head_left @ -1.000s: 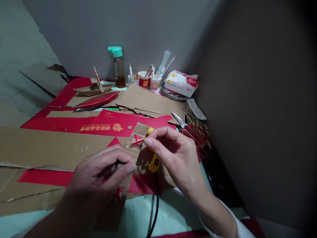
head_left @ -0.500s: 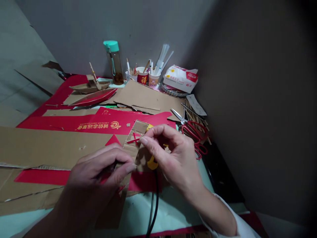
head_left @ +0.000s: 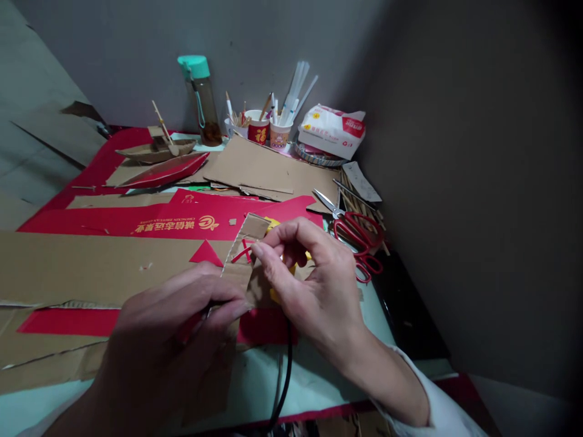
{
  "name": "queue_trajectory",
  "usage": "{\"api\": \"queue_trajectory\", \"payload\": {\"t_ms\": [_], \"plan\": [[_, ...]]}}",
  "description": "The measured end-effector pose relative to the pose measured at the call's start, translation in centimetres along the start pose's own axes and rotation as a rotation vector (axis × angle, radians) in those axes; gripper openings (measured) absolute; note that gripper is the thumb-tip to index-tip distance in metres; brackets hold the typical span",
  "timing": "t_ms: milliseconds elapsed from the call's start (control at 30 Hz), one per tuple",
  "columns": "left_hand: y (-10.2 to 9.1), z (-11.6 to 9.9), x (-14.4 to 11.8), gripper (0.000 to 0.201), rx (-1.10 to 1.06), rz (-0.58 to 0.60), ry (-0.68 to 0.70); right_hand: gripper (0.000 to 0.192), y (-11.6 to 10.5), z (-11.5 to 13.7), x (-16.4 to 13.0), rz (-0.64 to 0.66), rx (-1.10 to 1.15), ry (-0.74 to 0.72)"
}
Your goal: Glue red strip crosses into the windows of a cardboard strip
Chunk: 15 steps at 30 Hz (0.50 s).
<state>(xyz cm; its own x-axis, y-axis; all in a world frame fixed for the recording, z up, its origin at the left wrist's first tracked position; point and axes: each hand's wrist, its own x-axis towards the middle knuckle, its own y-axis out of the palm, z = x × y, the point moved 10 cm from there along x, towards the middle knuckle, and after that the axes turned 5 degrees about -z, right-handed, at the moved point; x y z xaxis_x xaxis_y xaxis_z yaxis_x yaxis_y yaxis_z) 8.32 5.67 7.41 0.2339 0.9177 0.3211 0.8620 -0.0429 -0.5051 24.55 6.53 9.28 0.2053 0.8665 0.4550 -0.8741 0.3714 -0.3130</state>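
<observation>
My right hand is closed in a pinch on a thin red strip, whose free end points left. Below that strip, a piece of cardboard carries another narrow red strip. My left hand is also closed, thumb against forefinger, close to the cardboard's lower part; what it holds, if anything, is too small to make out. Behind my right fingers shows a yellow tool, mostly hidden, and a black cord runs down below my right hand. A red paper triangle lies beyond my left hand.
Red-handled scissors and wooden sticks lie at right. Behind are cardboard sheets, two small boats, a bottle, cups of sticks and straws and a tissue pack. Long cardboard spans the left.
The view has shifted slightly, so the background sits higher and further left. The red strip in my right hand slants more steeply. Both hands stay pinched close together.
</observation>
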Motion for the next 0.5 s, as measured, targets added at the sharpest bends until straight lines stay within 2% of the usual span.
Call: {"api": "queue_trajectory", "payload": {"t_ms": [267, 400, 500], "plan": [[-0.5, -0.1, 0.2, 0.024, 0.097, -0.014, -0.002, 0.019, -0.3, -0.2, 0.0, -0.038, -0.043, 0.008], [0.3, -0.8, 0.1, 0.02, 0.064, 0.066, 0.094, 0.023, -0.9, -0.9, 0.1, -0.07, 0.045, 0.091], [-0.4, -0.3, -0.2, 0.019, -0.023, -0.023, 0.037, 0.019, -1.1, -1.5, 0.3, -0.061, 0.152, 0.141]]}}
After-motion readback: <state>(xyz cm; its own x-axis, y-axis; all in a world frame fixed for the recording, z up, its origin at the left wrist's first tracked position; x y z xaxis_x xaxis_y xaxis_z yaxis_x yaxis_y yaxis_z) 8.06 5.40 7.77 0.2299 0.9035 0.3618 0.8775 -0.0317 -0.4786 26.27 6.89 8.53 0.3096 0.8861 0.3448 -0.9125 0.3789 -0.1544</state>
